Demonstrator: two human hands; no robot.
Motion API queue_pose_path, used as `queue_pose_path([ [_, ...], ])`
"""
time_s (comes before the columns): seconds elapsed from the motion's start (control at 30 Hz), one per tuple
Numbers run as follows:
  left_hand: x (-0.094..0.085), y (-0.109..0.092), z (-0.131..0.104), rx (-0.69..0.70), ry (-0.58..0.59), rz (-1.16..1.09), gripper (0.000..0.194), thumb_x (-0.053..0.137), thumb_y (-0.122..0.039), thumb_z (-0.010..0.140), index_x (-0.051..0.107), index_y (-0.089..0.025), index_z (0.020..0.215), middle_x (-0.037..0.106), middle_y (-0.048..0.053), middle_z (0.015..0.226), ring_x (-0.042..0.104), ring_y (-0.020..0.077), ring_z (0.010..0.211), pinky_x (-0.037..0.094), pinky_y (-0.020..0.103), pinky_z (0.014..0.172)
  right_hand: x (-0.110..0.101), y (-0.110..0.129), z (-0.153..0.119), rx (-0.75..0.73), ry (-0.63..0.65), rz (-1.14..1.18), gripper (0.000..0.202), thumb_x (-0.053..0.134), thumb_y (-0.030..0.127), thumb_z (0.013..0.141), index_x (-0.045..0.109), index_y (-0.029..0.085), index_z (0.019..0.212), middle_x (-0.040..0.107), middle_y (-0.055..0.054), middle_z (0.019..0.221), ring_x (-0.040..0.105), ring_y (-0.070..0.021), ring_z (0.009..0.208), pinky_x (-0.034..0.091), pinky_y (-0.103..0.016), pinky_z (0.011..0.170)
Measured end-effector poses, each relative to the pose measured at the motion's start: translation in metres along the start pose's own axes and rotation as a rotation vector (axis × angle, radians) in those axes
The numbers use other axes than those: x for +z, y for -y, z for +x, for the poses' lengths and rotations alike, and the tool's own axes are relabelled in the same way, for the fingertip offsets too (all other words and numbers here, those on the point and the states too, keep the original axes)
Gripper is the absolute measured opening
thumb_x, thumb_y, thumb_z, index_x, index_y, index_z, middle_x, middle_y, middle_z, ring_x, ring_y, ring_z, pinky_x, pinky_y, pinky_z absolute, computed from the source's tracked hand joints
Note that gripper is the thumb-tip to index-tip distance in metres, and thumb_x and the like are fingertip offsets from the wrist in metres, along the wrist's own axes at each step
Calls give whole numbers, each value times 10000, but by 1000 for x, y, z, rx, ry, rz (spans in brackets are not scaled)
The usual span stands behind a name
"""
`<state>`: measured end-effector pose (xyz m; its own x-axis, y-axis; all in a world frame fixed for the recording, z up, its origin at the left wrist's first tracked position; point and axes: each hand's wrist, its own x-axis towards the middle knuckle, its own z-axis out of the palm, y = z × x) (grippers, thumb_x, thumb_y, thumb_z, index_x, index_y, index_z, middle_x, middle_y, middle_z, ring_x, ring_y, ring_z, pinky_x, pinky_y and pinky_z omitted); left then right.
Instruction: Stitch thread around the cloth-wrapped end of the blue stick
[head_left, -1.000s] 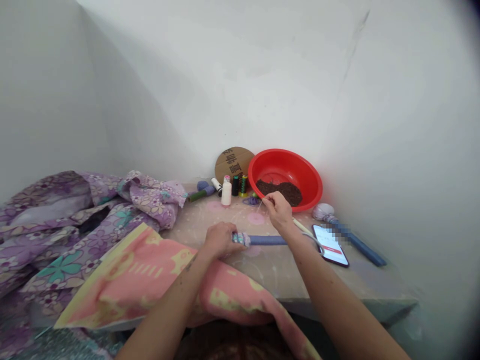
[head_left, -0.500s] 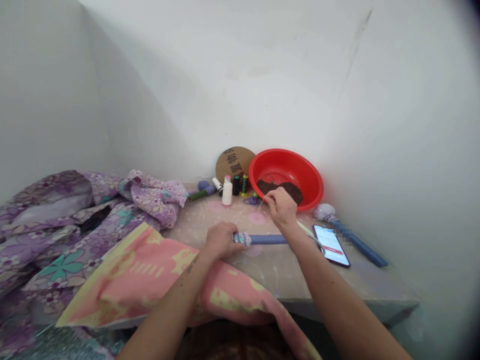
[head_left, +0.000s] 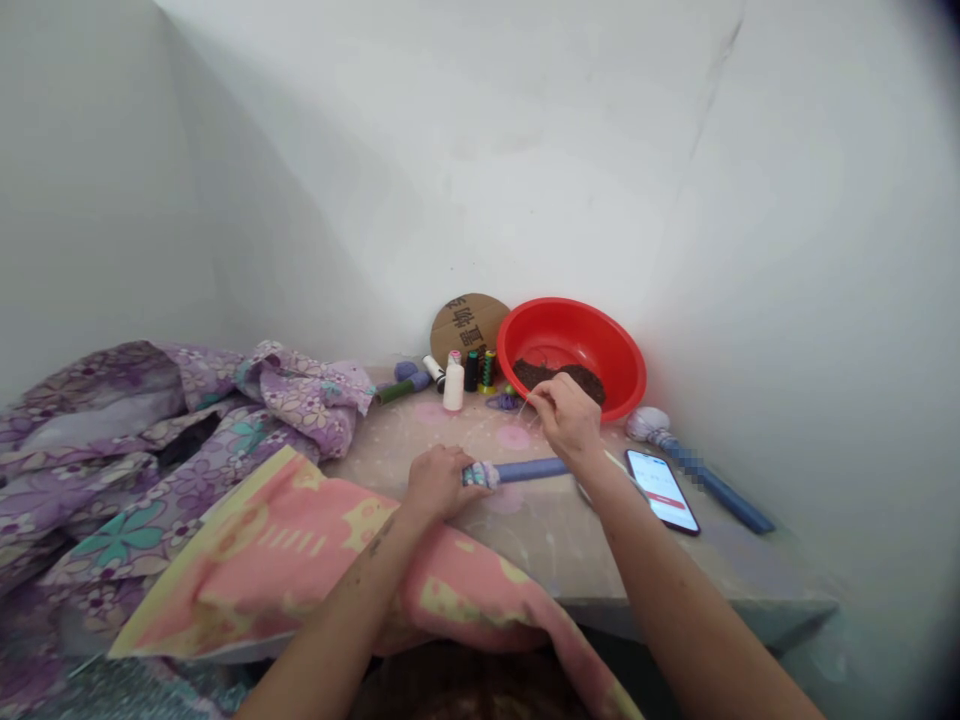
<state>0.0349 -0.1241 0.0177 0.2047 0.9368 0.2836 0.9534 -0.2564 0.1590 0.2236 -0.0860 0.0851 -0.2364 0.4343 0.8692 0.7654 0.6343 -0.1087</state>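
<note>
My left hand is wrapped round the patterned fabric head of a blue-wrapped stick, which lies across the table and points right. Most of that head is hidden in my palm. Above the stick, my right hand is raised in front of the red basin, thumb and fingertips pinched on a fine pale thread. Whether a needle is in the pinch is too small to make out. My right forearm hides the stick's far end.
The red basin holds dark brown material. Thread spools stand beside a round cardboard piece. A phone and a second blue stick with a white ball head lie right. Floral cloth and a pink-yellow cloth cover the left.
The stick's right part has tilted slightly upward, and my left hand has shifted a little left with its head. My right hand keeps its pinch, moved slightly right.
</note>
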Motion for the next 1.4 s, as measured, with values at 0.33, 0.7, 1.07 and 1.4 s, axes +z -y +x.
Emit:
queue_pose_path([
  [0.33, 4, 7, 2, -28, -118, 108, 393, 468, -544, 672, 603, -208, 823, 579, 67, 870, 463, 216, 861, 327, 311, 725, -43, 9, 1, -16, 440, 129, 97, 505, 262, 717, 566, 195, 681, 563, 3, 684, 485, -110, 606, 308, -215, 537],
  [0.7, 11, 1, 6, 86, -402, -115, 262, 384, -290, 805, 641, -242, 784, 630, 9, 938, 510, 161, 904, 323, 341, 864, -68, 27, 4, 125, 679, 691, 156, 490, 274, 737, 582, 154, 772, 525, 3, 652, 448, -86, 585, 349, -192, 534],
  [1.07, -99, -60, -49, 479, -843, -607, 165, 478, -116, 741, 621, -166, 806, 626, 41, 895, 559, 135, 859, 455, 283, 775, 25, -16, -32, 753, 332, 795, 251, 502, 379, 674, 545, 140, 610, 404, 61, 390, 343, -60, 332, 272, -184, 339],
  [1.4, -144, -68, -92, 492, -785, -694, 251, 468, -97, 742, 599, -246, 896, 650, -30, 848, 595, 122, 795, 493, 260, 730, 84, -54, -71, 886, 252, 667, 276, 522, 369, 636, 633, 125, 699, 500, 31, 479, 359, -54, 326, 286, -188, 329],
])
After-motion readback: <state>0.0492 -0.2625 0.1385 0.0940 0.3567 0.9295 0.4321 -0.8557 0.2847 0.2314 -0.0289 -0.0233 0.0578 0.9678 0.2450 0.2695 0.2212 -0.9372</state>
